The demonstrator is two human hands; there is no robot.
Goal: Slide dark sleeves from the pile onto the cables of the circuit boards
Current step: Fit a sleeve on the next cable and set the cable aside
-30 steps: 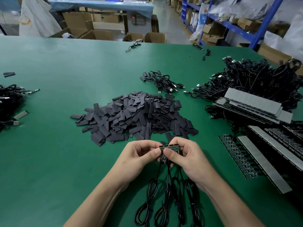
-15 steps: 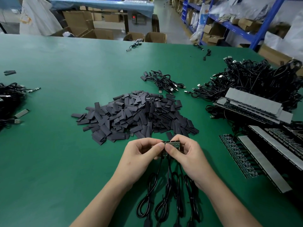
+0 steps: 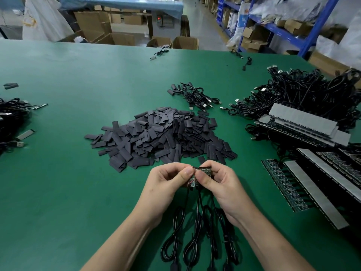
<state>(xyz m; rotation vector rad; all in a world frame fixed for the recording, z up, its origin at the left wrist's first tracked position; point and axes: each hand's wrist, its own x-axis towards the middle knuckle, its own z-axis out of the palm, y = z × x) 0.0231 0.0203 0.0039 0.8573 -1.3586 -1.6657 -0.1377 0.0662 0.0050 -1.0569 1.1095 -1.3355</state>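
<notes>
Dark circuit boards (image 3: 204,170) sit pinched between both hands' fingers (image 3: 186,172).

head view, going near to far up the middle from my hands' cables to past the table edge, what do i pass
coiled cables → circuit boards → pile of dark sleeves → small cable bundle → cardboard boxes

Your left hand (image 3: 166,182) and right hand (image 3: 218,182) together pinch a small strip of dark circuit boards (image 3: 203,170) with looped black cables (image 3: 197,231) hanging down, just in front of the pile of flat dark grey sleeves (image 3: 160,135) on the green table (image 3: 78,75).
</notes>
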